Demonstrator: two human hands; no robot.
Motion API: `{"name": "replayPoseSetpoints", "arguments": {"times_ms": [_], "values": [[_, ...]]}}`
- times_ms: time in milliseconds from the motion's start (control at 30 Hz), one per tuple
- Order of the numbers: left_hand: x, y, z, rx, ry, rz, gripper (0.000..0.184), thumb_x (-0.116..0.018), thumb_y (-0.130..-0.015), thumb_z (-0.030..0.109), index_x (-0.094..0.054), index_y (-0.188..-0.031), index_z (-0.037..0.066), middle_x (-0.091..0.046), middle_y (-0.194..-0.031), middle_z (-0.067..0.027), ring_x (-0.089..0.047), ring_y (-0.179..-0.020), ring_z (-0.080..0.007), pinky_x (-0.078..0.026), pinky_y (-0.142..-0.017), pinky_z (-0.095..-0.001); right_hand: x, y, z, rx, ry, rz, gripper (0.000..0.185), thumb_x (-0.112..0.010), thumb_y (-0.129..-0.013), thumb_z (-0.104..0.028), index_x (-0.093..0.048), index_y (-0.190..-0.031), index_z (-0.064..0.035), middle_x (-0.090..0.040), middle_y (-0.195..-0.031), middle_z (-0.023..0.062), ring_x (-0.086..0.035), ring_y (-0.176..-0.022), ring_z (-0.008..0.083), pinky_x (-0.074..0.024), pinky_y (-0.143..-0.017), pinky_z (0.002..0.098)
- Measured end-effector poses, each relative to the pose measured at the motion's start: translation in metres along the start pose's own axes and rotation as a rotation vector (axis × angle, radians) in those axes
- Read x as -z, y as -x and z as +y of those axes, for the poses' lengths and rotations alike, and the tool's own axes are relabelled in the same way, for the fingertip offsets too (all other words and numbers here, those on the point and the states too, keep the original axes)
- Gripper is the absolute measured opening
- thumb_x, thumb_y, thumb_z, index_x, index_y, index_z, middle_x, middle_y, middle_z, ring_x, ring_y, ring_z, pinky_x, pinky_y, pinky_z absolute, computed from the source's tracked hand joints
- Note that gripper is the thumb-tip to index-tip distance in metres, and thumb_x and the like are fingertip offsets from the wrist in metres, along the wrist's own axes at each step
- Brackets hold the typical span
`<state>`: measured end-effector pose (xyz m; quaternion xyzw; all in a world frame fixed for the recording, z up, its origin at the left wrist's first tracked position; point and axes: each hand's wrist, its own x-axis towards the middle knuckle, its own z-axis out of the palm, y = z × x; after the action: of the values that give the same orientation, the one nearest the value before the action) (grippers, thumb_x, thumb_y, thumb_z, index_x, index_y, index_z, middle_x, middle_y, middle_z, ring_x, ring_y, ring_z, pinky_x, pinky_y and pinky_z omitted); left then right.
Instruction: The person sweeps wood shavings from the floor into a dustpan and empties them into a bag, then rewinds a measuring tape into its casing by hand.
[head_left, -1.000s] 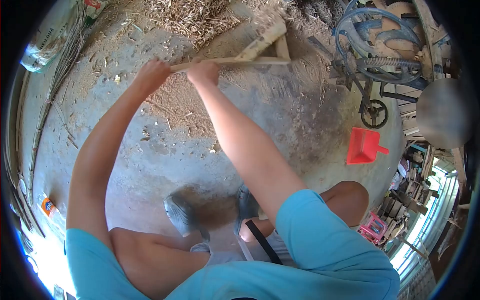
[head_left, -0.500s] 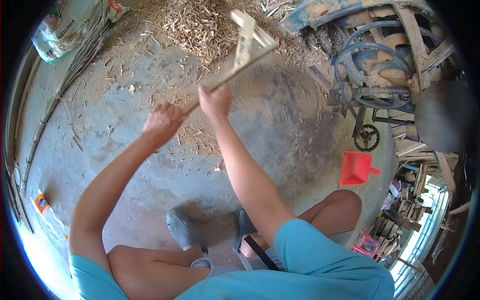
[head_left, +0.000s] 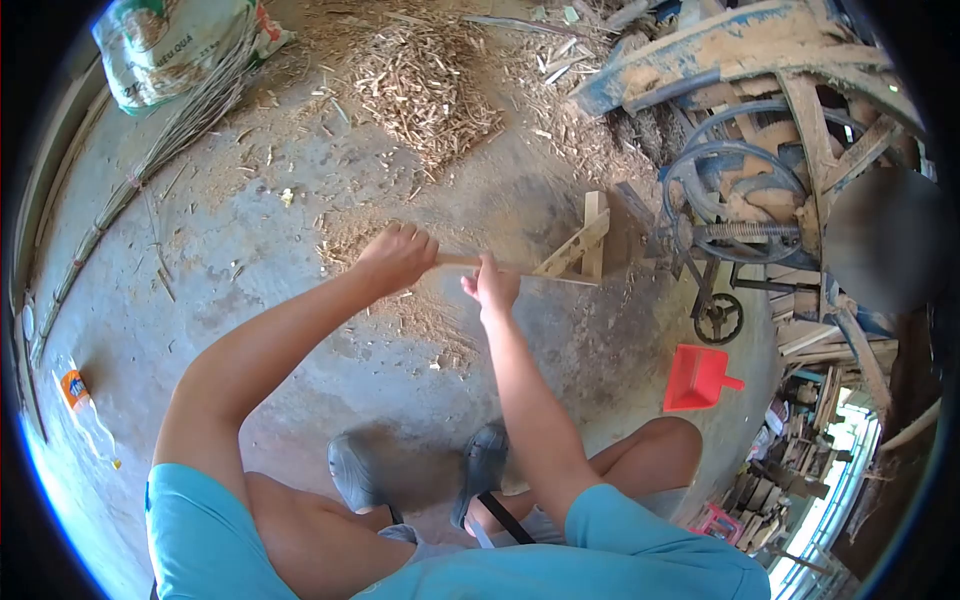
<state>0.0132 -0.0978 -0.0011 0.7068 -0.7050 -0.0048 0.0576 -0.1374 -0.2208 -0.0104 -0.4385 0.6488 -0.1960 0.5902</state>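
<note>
A wooden tool (head_left: 575, 247) with a long handle and a braced crosspiece at its far end lies across the middle of the view, its head at the right by the dusty floor. My left hand (head_left: 400, 256) is closed round the handle's near end. Further along the same handle, my right hand (head_left: 493, 287) grips it, with the thumb side showing. Sawdust (head_left: 425, 320) is scattered under and below my hands. A heap of wood chips (head_left: 425, 90) lies beyond them.
At the right are a blue machine with wheels (head_left: 740, 180) and a red dustpan (head_left: 696, 378). A stick broom (head_left: 130, 190) and a printed sack (head_left: 165, 60) lie at the upper left, a plastic bottle (head_left: 85, 410) at the lower left. My shoes (head_left: 355, 470) are below.
The tool's head has swung from the chip heap down to the right, turning the handle nearly level. Both hands moved with it, still gripping. The view has shifted.
</note>
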Motion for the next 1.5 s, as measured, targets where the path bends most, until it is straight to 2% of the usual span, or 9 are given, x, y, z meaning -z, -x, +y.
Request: {"name": "replayPoseSetpoints", "arguments": {"times_ms": [100,367,467,600,867,933,1167,1367,1500], "values": [[0.007,-0.017,-0.020,0.103,-0.076,-0.049,0.030,-0.049,-0.095,0.033,-0.056,-0.088,0.005,-0.063,-0.075,-0.0060,-0.063,-0.074,-0.0218,-0.050,-0.066,-0.0349,-0.028,-0.014,-0.033,0.073,0.228,-0.071,0.039,-0.056,-0.088,-0.027,-0.054,-0.071,0.0076,-0.058,-0.062,0.0117,-0.060,-0.044,0.0189,-0.0502,-0.036,0.0285],[0.032,0.020,-0.078,0.255,0.188,-0.184,0.028,-0.053,-0.093,0.030,-0.051,-0.087,0.003,-0.061,-0.063,-0.0116,-0.064,-0.063,-0.0293,-0.051,-0.060,-0.0414,-0.097,-0.004,-0.051,0.143,0.579,-0.221,0.049,-0.052,-0.089,-0.039,-0.063,-0.078,0.0077,-0.065,-0.064,0.0159,-0.065,-0.049,0.0235,-0.0524,-0.043,0.0323],[0.029,0.057,-0.076,0.247,0.193,-0.096,0.032,-0.048,-0.097,0.035,-0.050,-0.088,0.003,-0.061,-0.062,-0.0111,-0.065,-0.061,-0.0290,-0.052,-0.058,-0.0415,-0.110,0.004,-0.050,0.320,0.673,-0.367,0.048,-0.054,-0.088,-0.039,-0.064,-0.079,0.0071,-0.066,-0.065,0.0177,-0.066,-0.050,0.0233,-0.0547,-0.052,0.0331],[0.047,0.080,-0.068,0.264,0.239,0.069,0.032,-0.050,-0.096,0.034,-0.049,-0.086,0.004,-0.059,-0.059,-0.0120,-0.063,-0.058,-0.0318,-0.050,-0.056,-0.0431,-0.124,0.029,-0.052,0.338,0.567,-0.300,0.033,-0.059,-0.085,-0.024,-0.060,-0.078,0.0088,-0.064,-0.068,0.0153,-0.066,-0.051,0.0196,-0.0509,-0.041,0.0290],[0.076,0.143,0.034,0.237,0.409,0.089,0.032,-0.051,-0.094,0.037,-0.050,-0.084,0.007,-0.057,-0.066,-0.0089,-0.062,-0.063,-0.0277,-0.049,-0.058,-0.0394,-0.023,0.134,-0.014,0.314,0.443,-0.141,0.030,-0.058,-0.085,-0.021,-0.055,-0.071,0.0060,-0.061,-0.066,0.0132,-0.065,-0.052,0.0201,-0.0476,-0.037,0.0283],[0.079,0.165,0.059,0.231,0.456,0.159,0.032,-0.051,-0.094,0.038,-0.051,-0.083,0.008,-0.055,-0.063,-0.0073,-0.061,-0.060,-0.0267,-0.049,-0.056,-0.0382,0.001,0.156,0.007,0.203,0.409,-0.114,0.027,-0.060,-0.084,-0.018,-0.052,-0.085,0.0086,-0.062,-0.075,0.0138,-0.064,-0.053,0.0214,-0.0508,-0.043,0.0314],[0.126,0.233,0.126,0.368,0.645,-0.069,0.031,-0.053,-0.093,0.037,-0.052,-0.082,0.008,-0.056,-0.058,-0.0077,-0.060,-0.053,-0.0269,-0.048,-0.051,-0.0383,0.052,0.239,0.020,-0.360,0.465,-0.293,0.023,-0.057,-0.085,-0.024,-0.054,-0.082,-0.0021,-0.059,-0.069,0.0067,-0.066,-0.058,0.0195,-0.0482,-0.045,0.0286],[0.199,0.246,0.168,0.461,0.676,-0.012,0.029,-0.053,-0.093,0.036,-0.054,-0.084,0.008,-0.058,-0.057,-0.0081,-0.061,-0.054,-0.0281,-0.047,-0.050,-0.0399,0.085,0.290,-0.013,-0.424,0.516,-0.327,0.023,-0.059,-0.084,-0.028,-0.054,-0.079,-0.0060,-0.062,-0.069,0.0067,-0.066,-0.061,0.0194,-0.0478,-0.049,0.0276],[0.253,0.246,0.206,0.564,0.704,-0.140,0.029,-0.051,-0.094,0.035,-0.055,-0.089,0.007,-0.059,-0.058,-0.0107,-0.064,-0.056,-0.0269,-0.048,-0.049,-0.0384,0.111,0.311,-0.030,-0.377,0.594,-0.428,0.026,-0.059,-0.085,-0.030,-0.057,-0.078,-0.0052,-0.062,-0.067,0.0066,-0.064,-0.057,0.0173,-0.0472,-0.047,0.0272]]}}
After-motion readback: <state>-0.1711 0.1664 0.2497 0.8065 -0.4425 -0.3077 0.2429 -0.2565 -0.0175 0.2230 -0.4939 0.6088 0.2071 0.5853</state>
